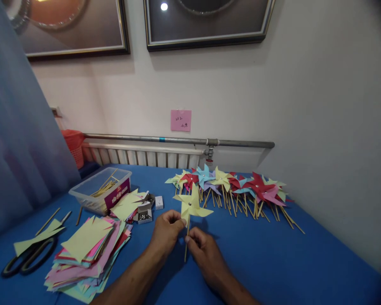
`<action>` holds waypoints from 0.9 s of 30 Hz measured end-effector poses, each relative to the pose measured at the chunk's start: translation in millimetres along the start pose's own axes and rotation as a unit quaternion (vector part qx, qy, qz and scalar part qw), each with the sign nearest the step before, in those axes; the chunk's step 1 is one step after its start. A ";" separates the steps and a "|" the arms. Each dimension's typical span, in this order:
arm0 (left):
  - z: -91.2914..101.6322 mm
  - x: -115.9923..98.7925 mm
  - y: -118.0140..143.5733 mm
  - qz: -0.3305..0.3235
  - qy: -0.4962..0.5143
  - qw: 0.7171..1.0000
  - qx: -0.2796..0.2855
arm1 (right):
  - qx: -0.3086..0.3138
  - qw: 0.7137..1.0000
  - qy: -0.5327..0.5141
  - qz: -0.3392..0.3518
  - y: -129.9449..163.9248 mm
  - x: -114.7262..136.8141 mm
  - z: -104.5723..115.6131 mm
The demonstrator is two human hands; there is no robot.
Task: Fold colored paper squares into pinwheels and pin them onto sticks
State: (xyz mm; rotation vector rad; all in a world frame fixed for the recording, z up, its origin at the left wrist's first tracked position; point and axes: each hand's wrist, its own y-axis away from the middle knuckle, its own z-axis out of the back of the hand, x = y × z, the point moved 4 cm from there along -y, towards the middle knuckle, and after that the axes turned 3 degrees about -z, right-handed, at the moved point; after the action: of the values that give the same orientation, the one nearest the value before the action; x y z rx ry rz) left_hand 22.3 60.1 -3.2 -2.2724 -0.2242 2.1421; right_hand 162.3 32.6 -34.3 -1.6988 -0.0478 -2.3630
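Note:
A yellow paper pinwheel (192,205) stands upright on a thin wooden stick (186,250) over the blue table (257,258). My left hand (167,231) pinches the stick just under the paper head. My right hand (205,252) grips the stick a little lower, thumb and fingers closed around it. Behind them lies a row of finished pinwheels (235,186) in yellow, red, blue and pink, sticks pointing toward me.
A stack of coloured paper squares (89,250) lies at the left, black scissors (28,258) beside it. A clear plastic box of sticks (101,190) and small boxes of pins (145,214) sit behind. A radiator and pipe (178,140) run along the wall.

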 end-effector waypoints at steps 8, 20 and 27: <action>17.2 -12.4 -5.4 -0.073 -0.095 0.991 -0.057 | 0.017 1.000 -0.007 -0.007 1.1 0.4 -2.9; 25.6 -17.8 -4.5 -0.094 -0.098 0.984 -0.113 | -0.003 1.000 -0.016 -0.001 0.5 2.6 -0.4; 12.8 -12.0 4.6 -0.078 -0.104 0.987 -0.093 | 0.000 1.000 -0.015 -0.001 0.1 1.4 1.1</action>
State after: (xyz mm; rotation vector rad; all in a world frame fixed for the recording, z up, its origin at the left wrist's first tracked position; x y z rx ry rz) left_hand 9.3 53.1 7.4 -2.0335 -0.6089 2.3603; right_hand 162.9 32.4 -32.7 -1.7348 -0.0541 -2.3409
